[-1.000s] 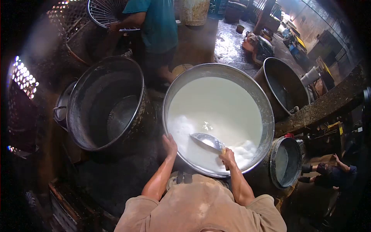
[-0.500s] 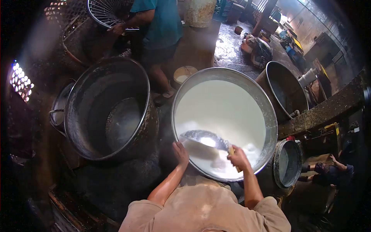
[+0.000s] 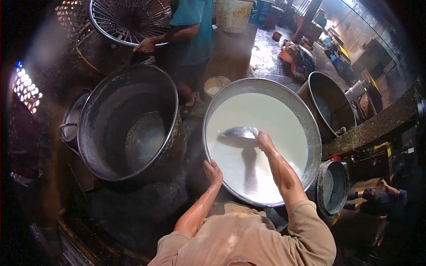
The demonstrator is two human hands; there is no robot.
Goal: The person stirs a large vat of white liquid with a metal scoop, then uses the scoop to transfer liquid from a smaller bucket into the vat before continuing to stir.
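Observation:
A large round metal pot [image 3: 312, 117] in front of me holds a white, milky liquid [image 3: 257, 108]. My right hand [image 3: 265, 142] is closed around the handle of a metal scoop [image 3: 239, 132], which is over the middle of the liquid, its bowl pointing left. A shadow of the scoop and arm falls on the white surface. At the pot's near left side, my left hand [image 3: 213, 173] grips the rim, partly hiding it.
A deep, dark metal pot [image 3: 95, 119] stands to the left. Beyond it, a person in a teal shirt [image 3: 191, 40] reaches to a large ribbed round frame [image 3: 102, 29]. A pail [image 3: 217, 82], another metal pot [image 3: 313, 93] and a metal drum [image 3: 324, 186] flank my pot.
My right hand has moved away from me and slightly left, carrying the scoop from the near side toward the liquid's middle. My left hand stays on the rim.

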